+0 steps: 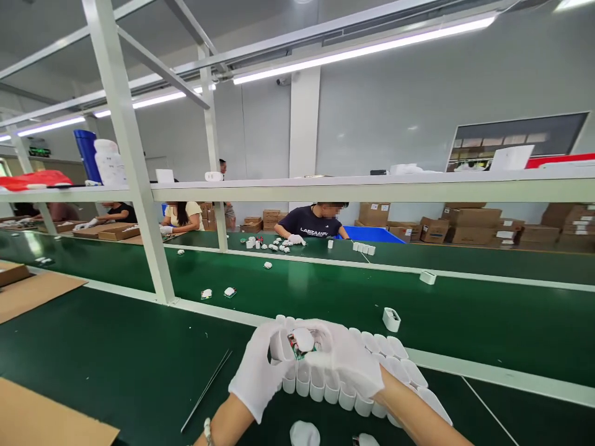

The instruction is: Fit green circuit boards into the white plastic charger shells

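Both my hands wear white gloves and meet over rows of white plastic housings [347, 396] on the green bench. My left hand [255, 368] has its fingers wrapped round a small white housing [279, 345]. My right hand [351, 359] grips a small circuit board [296, 348] with a rounded white part on top, right beside that housing. Whether the board touches the housing or sits partly inside it, I cannot tell. Thin metal tweezers [206, 391] lie left of my left hand. Below my hands are a white rounded piece [304, 433] and another white piece [367, 440], cut off by the frame edge.
Beyond a pale rail [223, 311] runs a green conveyor belt [320, 291], carrying scattered boards [230, 292] and an upright white housing [392, 319]. A white shelf [325, 189] and its post [134, 155] stand ahead. Cardboard [46, 409] lies left. Co-workers [309, 223] sit opposite.
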`<state>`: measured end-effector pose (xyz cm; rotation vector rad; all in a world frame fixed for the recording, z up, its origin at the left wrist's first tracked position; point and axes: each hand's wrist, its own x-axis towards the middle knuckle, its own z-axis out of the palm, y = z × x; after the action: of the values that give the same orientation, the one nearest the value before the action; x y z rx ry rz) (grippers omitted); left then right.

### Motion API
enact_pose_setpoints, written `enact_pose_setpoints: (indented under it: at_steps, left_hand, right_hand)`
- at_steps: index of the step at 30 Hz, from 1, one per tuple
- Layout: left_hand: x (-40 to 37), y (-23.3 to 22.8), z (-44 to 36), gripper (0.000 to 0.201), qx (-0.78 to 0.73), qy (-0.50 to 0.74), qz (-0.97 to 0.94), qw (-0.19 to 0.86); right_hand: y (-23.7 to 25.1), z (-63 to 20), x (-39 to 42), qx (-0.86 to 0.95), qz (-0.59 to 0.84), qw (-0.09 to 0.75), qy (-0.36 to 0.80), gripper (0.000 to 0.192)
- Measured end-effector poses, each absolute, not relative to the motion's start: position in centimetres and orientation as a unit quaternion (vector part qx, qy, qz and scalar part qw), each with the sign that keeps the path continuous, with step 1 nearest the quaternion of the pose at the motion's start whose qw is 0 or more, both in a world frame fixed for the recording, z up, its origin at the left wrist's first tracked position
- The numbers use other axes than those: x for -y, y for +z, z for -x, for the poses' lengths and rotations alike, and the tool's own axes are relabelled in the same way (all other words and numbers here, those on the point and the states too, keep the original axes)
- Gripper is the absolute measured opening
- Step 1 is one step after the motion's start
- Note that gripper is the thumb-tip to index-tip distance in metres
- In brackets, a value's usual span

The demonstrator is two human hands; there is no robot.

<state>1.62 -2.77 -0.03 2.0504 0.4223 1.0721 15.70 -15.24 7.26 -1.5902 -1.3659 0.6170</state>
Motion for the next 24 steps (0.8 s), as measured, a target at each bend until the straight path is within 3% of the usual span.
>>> enact_pose_setpoints:
  at_steps: [3, 6, 17, 24]
  left_hand:
    - [2.9, -0.6, -0.8, 0.041, -0.111, 0.408, -0.84, 0.341]
    - [2.7, -1.2, -0.2, 0.047, -0.079, 0.399, -0.857, 0.316]
    - [4.4, -0.7, 0.8, 0.041, -0.103, 0.418, -0.856, 0.285]
    - [5.1, -0.6, 1.0, 0.037, -0.111, 0.431, -0.854, 0.268]
  right_hand:
    - [8.1, -14.8, 16.2, 0.582, 0.652, 0.421, 0.244, 0.015]
    - [8.4, -14.3, 16.7, 0.587, 0.696, 0.376, 0.175, 0.018]
    - [7.6, -12.9, 17.2, 0.655, 0.658, 0.357, 0.103, 0.013]
    - [6.8, -12.5, 17.5, 0.667, 0.709, 0.227, 0.024, 0.014]
